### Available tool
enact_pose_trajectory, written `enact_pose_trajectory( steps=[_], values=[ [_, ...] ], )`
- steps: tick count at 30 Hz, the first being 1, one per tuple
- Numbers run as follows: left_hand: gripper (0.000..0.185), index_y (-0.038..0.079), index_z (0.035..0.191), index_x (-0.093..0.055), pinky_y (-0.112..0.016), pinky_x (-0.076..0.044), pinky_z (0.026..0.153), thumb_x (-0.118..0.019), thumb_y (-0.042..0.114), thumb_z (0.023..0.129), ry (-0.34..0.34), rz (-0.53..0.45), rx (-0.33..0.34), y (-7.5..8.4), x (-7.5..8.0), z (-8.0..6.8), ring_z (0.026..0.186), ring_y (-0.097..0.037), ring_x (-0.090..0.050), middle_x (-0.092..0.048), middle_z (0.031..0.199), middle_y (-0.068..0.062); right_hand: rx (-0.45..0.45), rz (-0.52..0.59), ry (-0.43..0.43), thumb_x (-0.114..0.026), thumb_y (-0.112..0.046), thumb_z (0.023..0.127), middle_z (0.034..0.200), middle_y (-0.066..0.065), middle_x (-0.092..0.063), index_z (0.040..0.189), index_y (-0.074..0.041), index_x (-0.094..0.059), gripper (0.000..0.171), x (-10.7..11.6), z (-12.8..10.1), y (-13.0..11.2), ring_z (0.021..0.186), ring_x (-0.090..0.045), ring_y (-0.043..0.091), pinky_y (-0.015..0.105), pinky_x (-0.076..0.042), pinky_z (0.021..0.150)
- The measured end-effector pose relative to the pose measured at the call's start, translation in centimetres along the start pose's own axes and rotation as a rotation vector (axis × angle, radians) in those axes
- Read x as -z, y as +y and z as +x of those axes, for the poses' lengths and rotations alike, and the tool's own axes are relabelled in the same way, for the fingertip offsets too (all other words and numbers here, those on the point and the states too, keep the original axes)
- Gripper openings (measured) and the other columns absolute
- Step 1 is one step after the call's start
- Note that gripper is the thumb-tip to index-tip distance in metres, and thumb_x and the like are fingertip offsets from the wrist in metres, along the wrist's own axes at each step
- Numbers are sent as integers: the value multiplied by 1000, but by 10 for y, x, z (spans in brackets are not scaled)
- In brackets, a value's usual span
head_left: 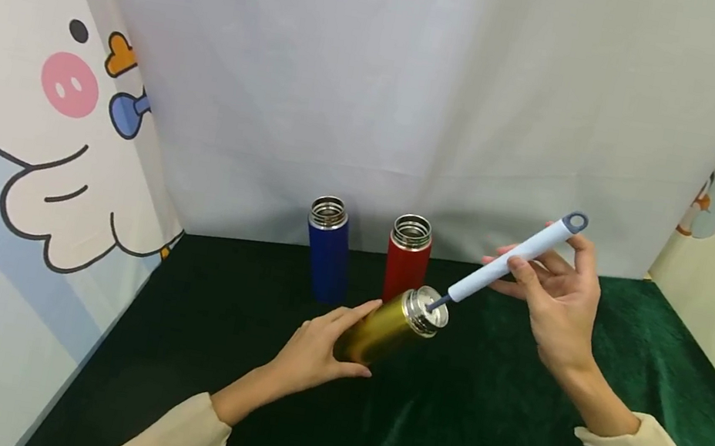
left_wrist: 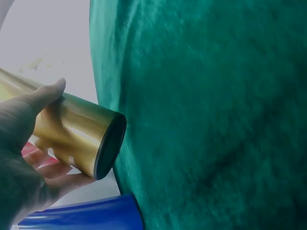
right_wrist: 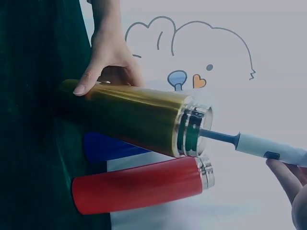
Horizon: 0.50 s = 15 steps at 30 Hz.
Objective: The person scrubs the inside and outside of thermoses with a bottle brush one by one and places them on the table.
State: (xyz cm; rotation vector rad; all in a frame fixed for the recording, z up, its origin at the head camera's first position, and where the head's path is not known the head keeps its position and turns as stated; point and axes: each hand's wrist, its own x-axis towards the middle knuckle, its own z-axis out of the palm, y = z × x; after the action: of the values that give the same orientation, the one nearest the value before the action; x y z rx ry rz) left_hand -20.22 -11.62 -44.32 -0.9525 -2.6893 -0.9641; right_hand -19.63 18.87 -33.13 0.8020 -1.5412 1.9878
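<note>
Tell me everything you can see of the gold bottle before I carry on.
The gold bottle is a glossy, metallic-looking cylinder with a shiny silver, ridged neck and a dark base. Its mouth is open, with no lid on. It leans over, mouth up and toward the right, nearer the person than the red bottle. The left hand grips its lower body. The dark stem of a tool enters the mouth; its inner end is hidden.
</note>
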Motion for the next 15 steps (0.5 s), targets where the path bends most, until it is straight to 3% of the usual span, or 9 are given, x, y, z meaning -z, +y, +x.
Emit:
enact_pose_trajectory(
  steps=[7, 15],
  values=[
    [97, 31, 158, -37, -38, -60, 83, -91, 34, 77, 18, 71, -47, -7, 0, -3, 104, -21, -69, -65, 131, -8, 60, 126, 39, -49, 23, 95, 104, 17, -77, 135, 2, -41, 46, 16, -5, 4, 91, -79, 28, 39, -63, 74],
    [97, 27, 158, -37, -44, -60, 89, -91, 31, 77, 12, 38, -80, -8, 0, -1, 109, -24, -70, -68, 133, -11, 39, 100, 29, -51, 21, 95, 103, 13, -76, 143, -1, -40, 54, 16, -2, 6, 90, -79, 25, 38, -63, 74]
  ],
)
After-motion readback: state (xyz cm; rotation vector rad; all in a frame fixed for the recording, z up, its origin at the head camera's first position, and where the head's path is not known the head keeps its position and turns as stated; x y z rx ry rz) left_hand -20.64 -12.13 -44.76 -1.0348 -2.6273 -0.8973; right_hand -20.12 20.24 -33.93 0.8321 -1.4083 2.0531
